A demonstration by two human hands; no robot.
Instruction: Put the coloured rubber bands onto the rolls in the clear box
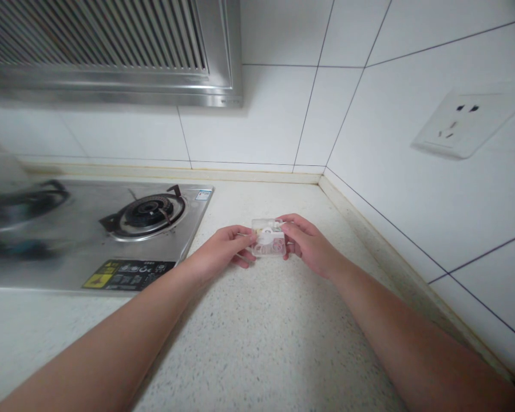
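A small clear plastic box (268, 239) with pale ring-shaped bits inside is held between both my hands just above the speckled countertop (257, 343). My left hand (224, 246) pinches its left end with thumb and fingers. My right hand (306, 243) grips its right end, fingers curled over the top edge. The box's lid looks slightly raised at the back.
A steel gas stove (111, 240) with a black burner (148, 212) lies to the left. A range hood (111, 51) hangs above it. White tiled walls meet in the corner behind; a wall socket (463, 123) is on the right wall.
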